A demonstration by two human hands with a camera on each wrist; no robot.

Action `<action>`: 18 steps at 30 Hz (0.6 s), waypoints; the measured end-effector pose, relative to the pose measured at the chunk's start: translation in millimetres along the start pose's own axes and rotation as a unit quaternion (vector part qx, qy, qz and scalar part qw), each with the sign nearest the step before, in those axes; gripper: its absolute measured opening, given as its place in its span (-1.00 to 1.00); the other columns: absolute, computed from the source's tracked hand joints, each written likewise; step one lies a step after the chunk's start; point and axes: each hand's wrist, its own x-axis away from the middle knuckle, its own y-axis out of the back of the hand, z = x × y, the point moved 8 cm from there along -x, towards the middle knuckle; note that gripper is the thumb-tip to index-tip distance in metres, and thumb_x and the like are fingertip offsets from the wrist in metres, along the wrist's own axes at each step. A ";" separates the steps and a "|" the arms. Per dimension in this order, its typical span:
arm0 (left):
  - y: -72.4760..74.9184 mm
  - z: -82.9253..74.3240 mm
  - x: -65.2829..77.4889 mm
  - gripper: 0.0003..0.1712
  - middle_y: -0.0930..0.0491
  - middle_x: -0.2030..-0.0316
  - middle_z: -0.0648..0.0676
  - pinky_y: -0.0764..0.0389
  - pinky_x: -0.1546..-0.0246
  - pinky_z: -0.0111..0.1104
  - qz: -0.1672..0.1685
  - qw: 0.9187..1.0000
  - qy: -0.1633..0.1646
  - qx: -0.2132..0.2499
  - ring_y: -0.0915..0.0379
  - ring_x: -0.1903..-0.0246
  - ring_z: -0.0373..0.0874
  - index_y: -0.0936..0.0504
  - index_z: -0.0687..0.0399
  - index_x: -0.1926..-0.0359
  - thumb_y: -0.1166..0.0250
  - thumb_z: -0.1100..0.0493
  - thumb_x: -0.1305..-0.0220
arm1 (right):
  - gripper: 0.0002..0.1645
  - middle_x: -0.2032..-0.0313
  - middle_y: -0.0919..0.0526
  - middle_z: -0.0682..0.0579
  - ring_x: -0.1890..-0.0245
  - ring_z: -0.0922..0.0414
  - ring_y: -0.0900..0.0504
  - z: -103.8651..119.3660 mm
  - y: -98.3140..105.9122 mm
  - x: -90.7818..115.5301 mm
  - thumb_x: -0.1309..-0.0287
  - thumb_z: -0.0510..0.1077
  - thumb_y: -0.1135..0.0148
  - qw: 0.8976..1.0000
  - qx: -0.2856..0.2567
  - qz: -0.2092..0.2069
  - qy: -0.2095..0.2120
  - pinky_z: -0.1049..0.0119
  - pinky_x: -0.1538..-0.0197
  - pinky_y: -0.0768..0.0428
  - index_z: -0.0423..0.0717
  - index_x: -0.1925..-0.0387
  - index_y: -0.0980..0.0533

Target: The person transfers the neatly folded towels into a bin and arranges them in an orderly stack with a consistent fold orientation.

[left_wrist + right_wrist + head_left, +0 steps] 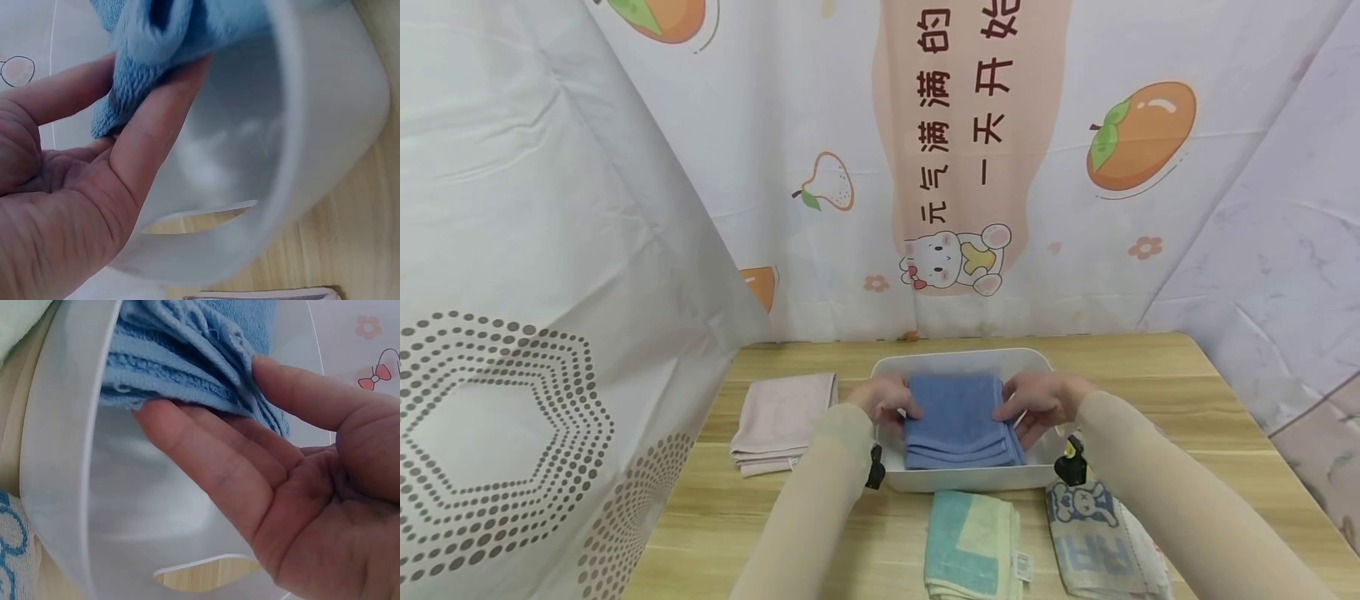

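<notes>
1. Plainly, from the head view, the folded blue towel (958, 417) is inside the white bin (970, 480), midway between the two hands; the left hand (891, 400) holds it at nine o'clock, the right hand (1041, 402) at three, so neither is nearer; the bin's long axis runs nine to three, in line with both hands; the towel looks slightly wider that way too, though the slant makes its true long side hard to judge; whether it rests on the bin's floor I cannot tell; the pink towel (786, 421) lies on the table (700, 533) at nine o'clock from the bin, the teal-and-yellow towel (973, 542) at six, the bear-print towel (1097, 533) near five.

2. From the left wrist, the thumb and fingers pinch a thick fold of the blue towel; the hand reaches in from eight o'clock; a handle slot (200, 220) shows in the bin's end wall toward six.

3. From the right wrist, the thumb presses the layered edge from one side, the fingers support the other; the hand enters from four o'clock, the cloth lying toward eleven.
</notes>
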 end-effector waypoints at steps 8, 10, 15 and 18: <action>-3.3 5.1 0.1 -0.74 -0.63 0.21 0.25 -0.74 0.46 -0.26 0.009 0.999 0.001 -0.038 -0.64 0.33 0.05 -0.53 0.35 0.13 -0.41 0.38 -0.22 | -0.24 0.37 -0.72 -0.20 0.48 0.03 -0.71 -0.7 -2.9 -2.2 -0.38 -0.24 -0.26 1.000 0.028 -0.011 -0.007 0.05 0.24 -0.78 -0.48 -0.39 -0.10; -3.7 5.1 -0.2 -0.74 -0.63 0.21 0.24 -0.74 0.45 -0.25 0.002 0.999 -0.001 -0.046 -0.65 0.32 0.06 -0.56 0.37 0.13 -0.42 0.38 -0.21 | -0.24 0.36 -0.70 -0.20 0.46 0.02 -0.71 0.0 -3.8 -2.6 -0.37 -0.25 -0.26 0.999 0.032 -0.013 -0.007 0.04 0.23 -0.78 -0.47 -0.39 -0.10; -5.7 5.0 0.3 -0.71 -0.64 0.20 0.24 -0.76 0.40 -0.20 -0.006 0.999 0.001 -0.041 -0.67 0.29 0.11 -0.56 0.41 0.09 -0.43 0.39 -0.20 | -0.20 0.25 -0.69 -0.28 0.39 -0.04 -0.74 -0.5 -5.0 -4.4 -0.38 -0.23 -0.26 0.999 0.041 -0.015 -0.008 0.02 0.19 -0.77 -0.50 -0.41 -0.07; -7.7 6.6 -0.3 -0.74 -0.64 0.21 0.24 -0.76 0.40 -0.19 -0.002 0.999 0.004 -0.040 -0.67 0.31 0.11 -0.56 0.40 0.09 -0.40 0.38 -0.23 | -0.31 0.19 -0.68 -0.28 0.38 -0.04 -0.74 -1.2 -6.1 -5.6 -0.39 -0.22 -0.25 0.999 0.046 -0.012 -0.009 0.02 0.17 -0.77 -0.50 -0.34 -0.17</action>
